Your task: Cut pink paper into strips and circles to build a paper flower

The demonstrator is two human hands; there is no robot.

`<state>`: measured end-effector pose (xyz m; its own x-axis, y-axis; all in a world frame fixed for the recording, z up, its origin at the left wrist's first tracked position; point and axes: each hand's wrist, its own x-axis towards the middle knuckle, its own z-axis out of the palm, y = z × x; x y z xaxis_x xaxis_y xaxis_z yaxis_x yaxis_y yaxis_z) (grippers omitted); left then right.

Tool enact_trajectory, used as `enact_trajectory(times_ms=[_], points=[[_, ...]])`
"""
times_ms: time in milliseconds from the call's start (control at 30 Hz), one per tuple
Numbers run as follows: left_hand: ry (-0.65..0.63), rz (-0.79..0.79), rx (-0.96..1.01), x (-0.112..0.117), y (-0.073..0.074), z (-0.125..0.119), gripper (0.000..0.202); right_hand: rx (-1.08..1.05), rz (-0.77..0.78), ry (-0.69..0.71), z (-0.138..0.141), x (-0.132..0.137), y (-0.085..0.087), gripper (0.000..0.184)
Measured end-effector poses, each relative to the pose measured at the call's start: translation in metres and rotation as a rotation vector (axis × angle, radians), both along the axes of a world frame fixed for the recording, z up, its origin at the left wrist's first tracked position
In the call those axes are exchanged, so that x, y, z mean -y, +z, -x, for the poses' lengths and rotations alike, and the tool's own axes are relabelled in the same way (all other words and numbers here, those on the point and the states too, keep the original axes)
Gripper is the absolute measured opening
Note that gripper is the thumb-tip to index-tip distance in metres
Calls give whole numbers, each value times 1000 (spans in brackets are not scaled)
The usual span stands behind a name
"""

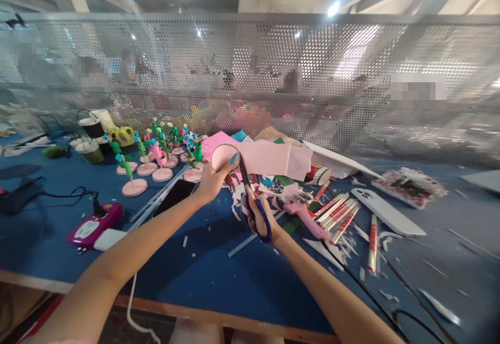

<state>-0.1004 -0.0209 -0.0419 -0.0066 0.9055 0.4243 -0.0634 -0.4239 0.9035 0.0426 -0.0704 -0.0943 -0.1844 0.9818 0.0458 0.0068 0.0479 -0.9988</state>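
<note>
My left hand [213, 181] pinches a round disc [222, 155] faced with pale pink paper, its thumb on top. A strip of pale pink paper [269, 157] extends to the right from the disc. My right hand [275, 231] is wrapped round the dark blue handles of a pair of scissors [263, 220]. Their blades point up at the disc's right edge, against the pink paper; whether they are fully closed is hard to see. Left of my hands stand several small green, blue and pink paper flowers [158, 151] on round pink bases [135, 188].
A pink glue gun [307, 218] lies right of my hands beside red-and-gold sticks [339, 214] and a white phone [386, 211]. Paper scraps litter the blue table [219, 276]. A purple power block [96, 224] and black phone [174, 198] lie left. A perforated metal screen [175, 73] stands behind.
</note>
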Motion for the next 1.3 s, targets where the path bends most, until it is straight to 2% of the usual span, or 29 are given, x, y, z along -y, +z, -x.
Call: enact_trajectory(times_ms=[100,200,433,600,800,1033,1300], points=[[9,30,196,3,-1,-8,34,4,-35,3,2,2,-1,65],[51,47,291,2,-4,-11,35,7,-51,26,4,3,-3,64],[67,43,190,2,-2,-7,50,10,-42,34,3,2,-6,64],[107,68,137,2,-7,-9,44,17,-20,-9,4,2,-7,65],[93,40,82,1,-14,-8,39,24,-47,-8,3,4,-1,66],[76,-16,25,5,-9,-8,46,28,-97,7,-1,1,1,66],[75,11,58,12,-3,-12,50,33,-58,42,0,3,-1,62]])
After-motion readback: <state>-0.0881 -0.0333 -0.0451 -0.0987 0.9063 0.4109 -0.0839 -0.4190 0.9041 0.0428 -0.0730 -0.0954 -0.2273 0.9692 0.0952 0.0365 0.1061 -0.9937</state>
